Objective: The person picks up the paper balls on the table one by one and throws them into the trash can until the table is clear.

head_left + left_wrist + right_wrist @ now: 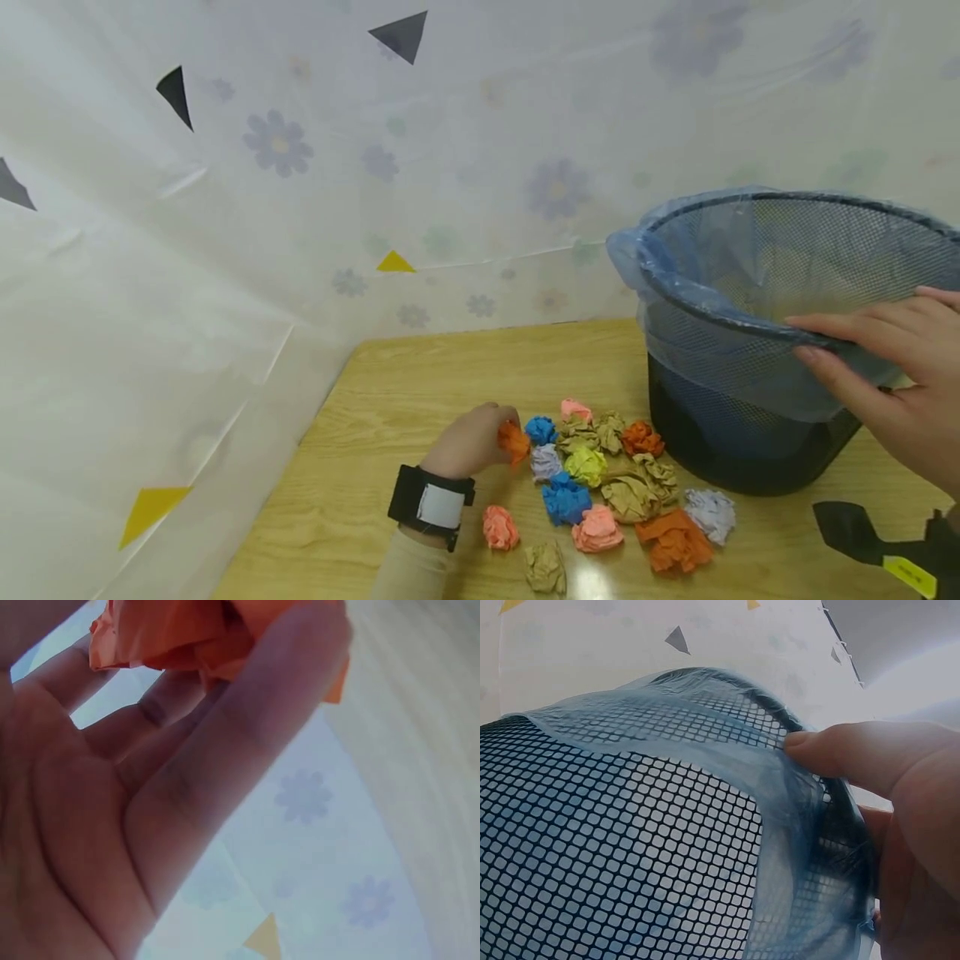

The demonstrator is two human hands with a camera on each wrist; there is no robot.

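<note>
My left hand (474,439) pinches an orange crumpled paper ball (513,442) just above the table, at the left edge of a cluster of paper balls. In the left wrist view, the same orange paper ball (184,637) sits between thumb and fingers. A black mesh wastebasket (720,433), lined with a thin blue plastic bag (693,283), stands upright to the right. My right hand (900,358) grips its near rim, fingers over the edge and thumb against the outer side. The right wrist view shows the thumb pressing the bag-covered mesh (697,825).
Several crumpled paper balls lie left of the basket, among them a blue one (566,498), a yellow one (586,466), a tan one (545,567) and a white one (709,515). They rest on a wooden table (345,500). A flower-patterned sheet (480,125) hangs behind it.
</note>
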